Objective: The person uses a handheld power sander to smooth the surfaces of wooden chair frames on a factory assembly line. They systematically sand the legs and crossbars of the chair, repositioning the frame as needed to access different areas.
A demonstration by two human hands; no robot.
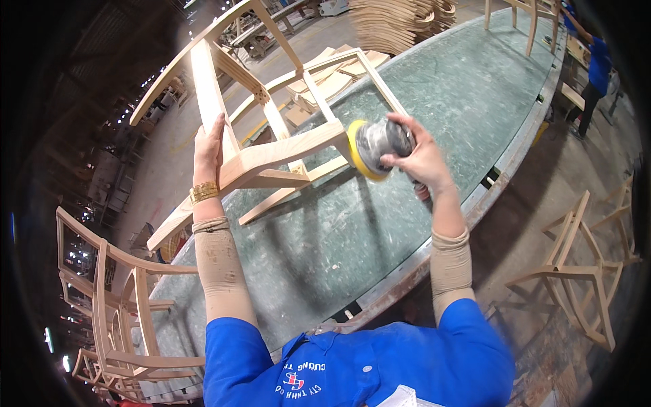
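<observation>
A pale wooden chair frame (285, 150) lies tipped over on the green worktable (400, 224), its legs and rails pointing several ways. My left hand (209, 152) is wrapped round one of its rails, the fingers partly hidden behind the wood. In my right hand (424, 156) is a round orbital sander (380, 144) with a grey body and a yellow pad. The yellow pad stands on edge against or very close to the end of a curved chair leg; whether it touches I cannot tell.
More chair frames stand at the left (102, 298), on the floor at the right (576, 271) and at the table's far end (522, 13). Curved wooden parts (403, 24) are stacked beyond the table. A person in blue (598, 68) stands at the far right.
</observation>
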